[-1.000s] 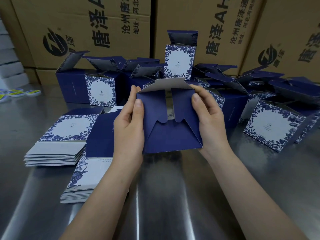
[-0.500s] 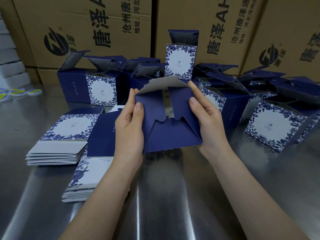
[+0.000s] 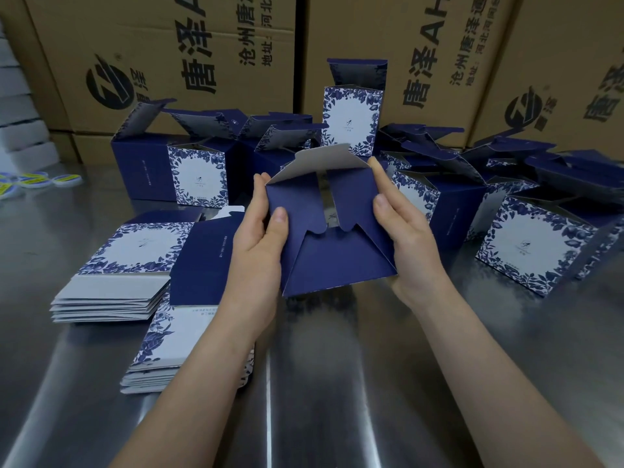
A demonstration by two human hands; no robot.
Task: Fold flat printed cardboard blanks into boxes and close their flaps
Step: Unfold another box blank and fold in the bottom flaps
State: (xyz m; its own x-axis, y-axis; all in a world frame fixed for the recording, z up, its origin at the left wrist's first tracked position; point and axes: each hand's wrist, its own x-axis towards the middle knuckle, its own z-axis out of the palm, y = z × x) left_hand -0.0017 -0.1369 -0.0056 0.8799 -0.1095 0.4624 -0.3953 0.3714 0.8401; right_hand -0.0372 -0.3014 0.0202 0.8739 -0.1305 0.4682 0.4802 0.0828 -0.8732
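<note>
My left hand (image 3: 258, 251) and right hand (image 3: 410, 246) both grip the navy box (image 3: 337, 265) mid-frame, end flaps part-closed. Flat blanks (image 3: 131, 251) stacked lower left.

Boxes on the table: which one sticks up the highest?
The upright box in the back middle, with its white flowery front facing us and its lid flap pointing straight up. The other folded boxes sit lower around it.

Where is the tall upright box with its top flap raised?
In the head view, the tall upright box stands at back centre, behind the half-folded box being held, in front of the brown shipping cartons.
</note>
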